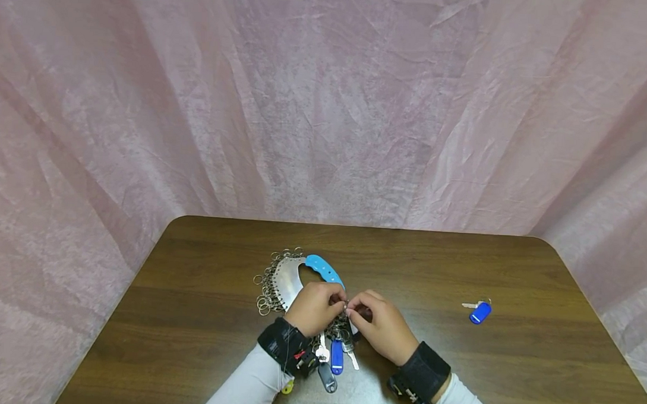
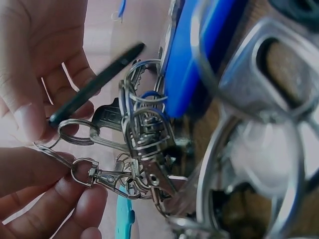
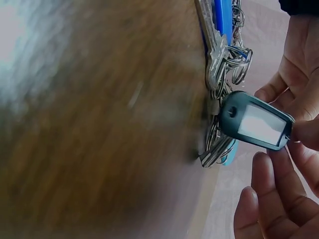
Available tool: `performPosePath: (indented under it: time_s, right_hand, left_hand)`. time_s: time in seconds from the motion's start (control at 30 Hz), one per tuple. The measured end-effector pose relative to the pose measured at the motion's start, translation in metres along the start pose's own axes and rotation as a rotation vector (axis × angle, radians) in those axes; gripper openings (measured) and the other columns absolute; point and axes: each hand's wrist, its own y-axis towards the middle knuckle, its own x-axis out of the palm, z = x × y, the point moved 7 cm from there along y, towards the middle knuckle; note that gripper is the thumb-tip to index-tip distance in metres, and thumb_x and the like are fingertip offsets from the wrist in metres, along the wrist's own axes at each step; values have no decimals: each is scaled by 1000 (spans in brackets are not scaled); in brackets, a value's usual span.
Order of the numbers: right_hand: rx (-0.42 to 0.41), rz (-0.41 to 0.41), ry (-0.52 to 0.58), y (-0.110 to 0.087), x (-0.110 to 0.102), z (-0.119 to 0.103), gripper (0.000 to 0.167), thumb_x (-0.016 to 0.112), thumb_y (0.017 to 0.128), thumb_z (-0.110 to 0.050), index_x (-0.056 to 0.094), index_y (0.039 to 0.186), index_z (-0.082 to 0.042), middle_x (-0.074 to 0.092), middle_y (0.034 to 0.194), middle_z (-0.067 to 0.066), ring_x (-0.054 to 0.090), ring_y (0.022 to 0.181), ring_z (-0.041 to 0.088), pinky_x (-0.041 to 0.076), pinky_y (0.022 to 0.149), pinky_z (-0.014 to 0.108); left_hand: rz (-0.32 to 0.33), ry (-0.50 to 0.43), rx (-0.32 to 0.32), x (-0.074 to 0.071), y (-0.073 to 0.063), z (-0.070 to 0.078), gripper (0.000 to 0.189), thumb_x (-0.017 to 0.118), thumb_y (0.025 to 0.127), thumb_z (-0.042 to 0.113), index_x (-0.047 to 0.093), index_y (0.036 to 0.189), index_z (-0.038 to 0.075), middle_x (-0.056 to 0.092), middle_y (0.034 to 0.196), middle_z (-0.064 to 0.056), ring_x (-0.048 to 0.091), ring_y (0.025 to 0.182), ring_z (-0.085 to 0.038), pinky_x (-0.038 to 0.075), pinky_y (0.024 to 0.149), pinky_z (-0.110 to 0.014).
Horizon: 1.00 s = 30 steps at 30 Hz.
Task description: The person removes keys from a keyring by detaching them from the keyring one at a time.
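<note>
My left hand [image 1: 311, 308] and right hand [image 1: 384, 328] meet fingertip to fingertip over the right part of a curved silver metal plate [image 1: 287, 279] with a light-blue handle [image 1: 323, 267]. In the left wrist view, the left fingers pinch a thin split ring [image 2: 56, 155] linked to a swivel clasp [image 2: 107, 178]. The right thumb and finger pinch at this ring's open end. A dark green key tag [image 3: 232, 119] hangs at the fingertips. Beneath the hands bunch several keys [image 1: 322, 350], a blue tag [image 1: 337, 358] and a grey tag [image 1: 327, 378].
Rows of empty rings [image 1: 263, 305] line the plate's left edge. On the right side of the wooden table [image 1: 510, 363] lie a blue tag [image 1: 480, 313] and its key [image 1: 469, 305]. Something yellow [image 1: 288, 388] shows beside the left sleeve. A pink curtain [image 1: 332, 107] hangs behind.
</note>
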Motion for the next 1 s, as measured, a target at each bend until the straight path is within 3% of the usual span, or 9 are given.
performPosePath:
  time_s: [0.3,0.77,1.0]
  right_hand:
    - [50,6,-18,1,-1,2,6,69,95,-16,67,91,-20,64,91,-9,59,82,0,55,78,25]
    - [84,19,-12,3,-1,3,8,69,94,-14,66,90,-19,66,90,-9,63,85,4,56,79,25]
    - [114,19,-19,3,0,5,10,70,94,-14,65,87,-21,65,87,-10,61,80,3,53,75,24]
  left_hand:
    - [-5,26,30,1,1,3,7,71,92,15,73,85,17,68,77,7,54,68,-2,44,65,-19]
    - [10,45,90,0,0,6,5,74,88,10,74,87,14,74,85,2,65,77,-8,52,72,-23]
    - [-1,37,79,0,-1,6,6,74,87,9,74,86,15,75,85,2,67,78,-8,52,72,-23]
